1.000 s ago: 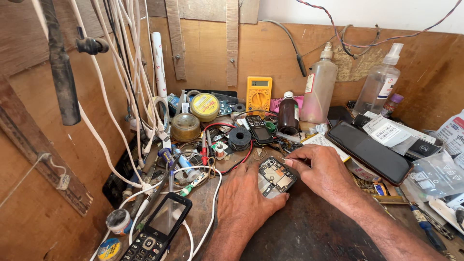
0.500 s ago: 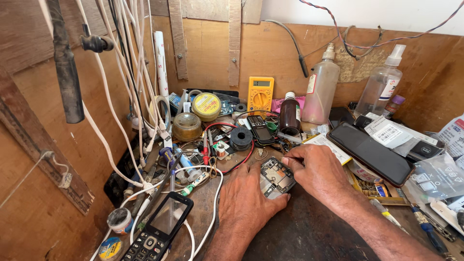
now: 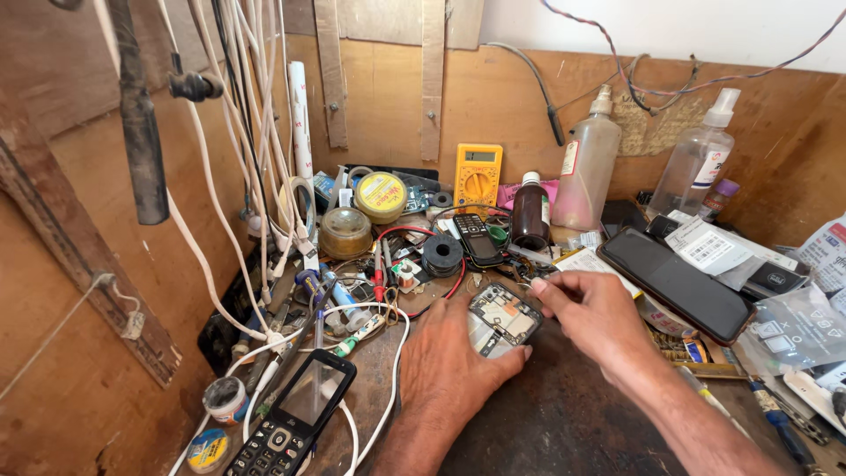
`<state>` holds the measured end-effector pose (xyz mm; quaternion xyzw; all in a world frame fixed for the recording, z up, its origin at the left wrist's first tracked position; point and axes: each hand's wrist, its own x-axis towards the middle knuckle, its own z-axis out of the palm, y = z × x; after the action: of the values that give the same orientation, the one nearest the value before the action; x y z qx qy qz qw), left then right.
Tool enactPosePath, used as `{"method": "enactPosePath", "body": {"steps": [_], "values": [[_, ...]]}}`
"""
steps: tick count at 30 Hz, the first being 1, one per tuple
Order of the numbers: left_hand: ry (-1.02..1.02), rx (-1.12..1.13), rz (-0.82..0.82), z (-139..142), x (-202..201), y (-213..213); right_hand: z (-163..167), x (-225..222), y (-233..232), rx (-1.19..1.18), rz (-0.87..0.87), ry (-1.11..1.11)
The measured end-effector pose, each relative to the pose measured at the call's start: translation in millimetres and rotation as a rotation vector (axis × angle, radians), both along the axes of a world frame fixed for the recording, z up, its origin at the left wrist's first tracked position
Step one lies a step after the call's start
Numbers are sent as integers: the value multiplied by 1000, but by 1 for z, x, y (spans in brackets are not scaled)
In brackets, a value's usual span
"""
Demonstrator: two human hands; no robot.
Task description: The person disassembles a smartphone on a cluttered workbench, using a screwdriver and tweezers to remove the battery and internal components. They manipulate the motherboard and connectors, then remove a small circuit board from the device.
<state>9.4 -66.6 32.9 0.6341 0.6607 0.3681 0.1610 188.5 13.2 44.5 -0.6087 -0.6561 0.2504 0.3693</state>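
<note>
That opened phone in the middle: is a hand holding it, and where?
Yes: the left hand holds the opened phone by its lower-left edge against the bench.

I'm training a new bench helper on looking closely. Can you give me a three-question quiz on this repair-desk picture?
1. True or false: the left hand rests on the opened phone.
2. Which stands nearest the yellow multimeter? A) dark brown bottle B) clear spray bottle C) keypad phone
3. Fill in: the right hand pinches something small at its ___.

Key: 1 true; 2 A; 3 fingertips.
</note>
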Motion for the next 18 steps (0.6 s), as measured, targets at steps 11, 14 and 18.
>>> {"method": "enactPosePath", "body": {"steps": [11,14,18], "values": [[-947,-182,-235,-32,-26,64,8,13,-26,-78,17,293],[-1083,-222,-138,-33,-20,61,6,11,-27,60,26,230],[-1045,-121,-81,-34,-6,44,-3,-1,-26,-77,-27,240]]}}
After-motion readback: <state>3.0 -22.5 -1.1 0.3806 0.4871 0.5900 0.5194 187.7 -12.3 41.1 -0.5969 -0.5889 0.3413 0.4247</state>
